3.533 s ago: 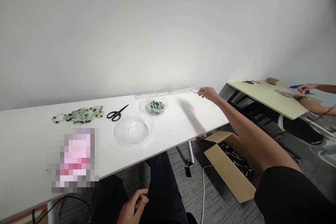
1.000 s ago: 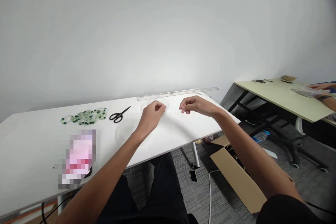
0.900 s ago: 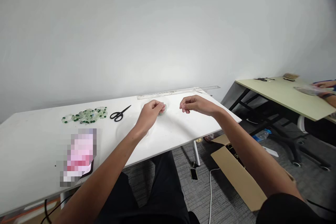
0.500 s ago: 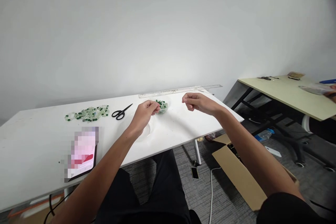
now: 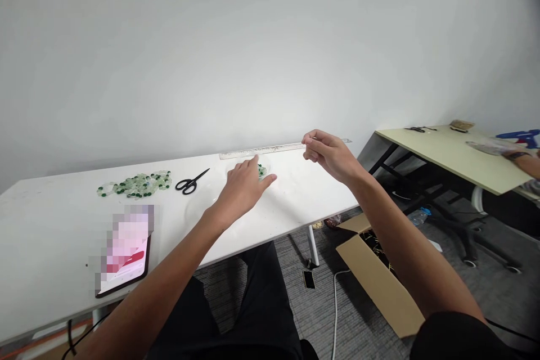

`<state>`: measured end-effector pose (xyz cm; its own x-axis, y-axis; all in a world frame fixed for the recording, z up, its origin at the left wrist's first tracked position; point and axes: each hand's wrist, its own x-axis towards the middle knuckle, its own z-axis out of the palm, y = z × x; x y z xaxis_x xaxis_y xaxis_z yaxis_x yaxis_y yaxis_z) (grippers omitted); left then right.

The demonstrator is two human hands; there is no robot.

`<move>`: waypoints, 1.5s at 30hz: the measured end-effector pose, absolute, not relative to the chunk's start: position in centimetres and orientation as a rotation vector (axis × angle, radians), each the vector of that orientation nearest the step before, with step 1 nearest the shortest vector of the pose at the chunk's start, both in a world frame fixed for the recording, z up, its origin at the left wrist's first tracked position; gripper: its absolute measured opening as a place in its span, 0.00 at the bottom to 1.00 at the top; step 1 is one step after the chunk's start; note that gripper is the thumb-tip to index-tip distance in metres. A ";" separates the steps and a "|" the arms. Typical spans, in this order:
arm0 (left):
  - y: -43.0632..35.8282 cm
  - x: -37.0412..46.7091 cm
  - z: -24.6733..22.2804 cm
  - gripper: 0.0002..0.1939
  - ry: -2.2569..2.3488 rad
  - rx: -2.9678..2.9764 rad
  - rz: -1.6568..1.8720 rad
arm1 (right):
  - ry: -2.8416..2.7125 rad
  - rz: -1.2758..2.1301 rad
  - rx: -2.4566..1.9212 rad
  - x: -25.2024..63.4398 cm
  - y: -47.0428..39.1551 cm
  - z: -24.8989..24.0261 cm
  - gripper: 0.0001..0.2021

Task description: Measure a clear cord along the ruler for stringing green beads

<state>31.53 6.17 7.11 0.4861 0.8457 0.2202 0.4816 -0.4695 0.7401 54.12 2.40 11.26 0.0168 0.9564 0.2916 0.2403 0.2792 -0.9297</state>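
White laminate worktop [image 5: 63,219] runs along a bare pale wall [image 5: 211,39], its far edge against that wall and its right end standing over grey carpet [image 5: 442,270]. Along the far edge lies a clear ruler [image 5: 261,150]. The left hand [image 5: 244,185] reaches over the small bowl of green beads [image 5: 261,170] near that far edge, fingers spread loosely, hiding most of the bowl; whether it touches the beads I cannot tell. The right hand [image 5: 331,154] hovers above the far right corner, fingertips pinched narrow on something too fine to see. Black scissors [image 5: 192,181] and a heap of green bead strands [image 5: 135,184] lie toward the far left. A blurred tablet [image 5: 126,250] sits at the near edge. An open cardboard box [image 5: 379,281] stands on the carpet, and a beige table [image 5: 451,157] stands off to the right.
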 end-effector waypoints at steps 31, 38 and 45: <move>5.9 30.8 9.4 0.14 0.529 1.544 0.805 | -1.617 0.809 -1.409 54.3 2.8 9.7 0.12; 5.8 28.1 10.5 0.12 0.581 1.528 0.852 | -1.519 0.662 -1.539 57.9 4.2 7.7 0.13; 8.6 28.1 8.4 0.13 0.932 1.810 0.972 | -1.389 0.827 -1.434 58.5 2.9 8.7 0.12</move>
<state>28.13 8.62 8.36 0.4182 0.8747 0.2451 0.2076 -0.3547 0.9117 58.47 2.89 8.74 0.1292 0.9819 0.1386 0.3462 0.0863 -0.9342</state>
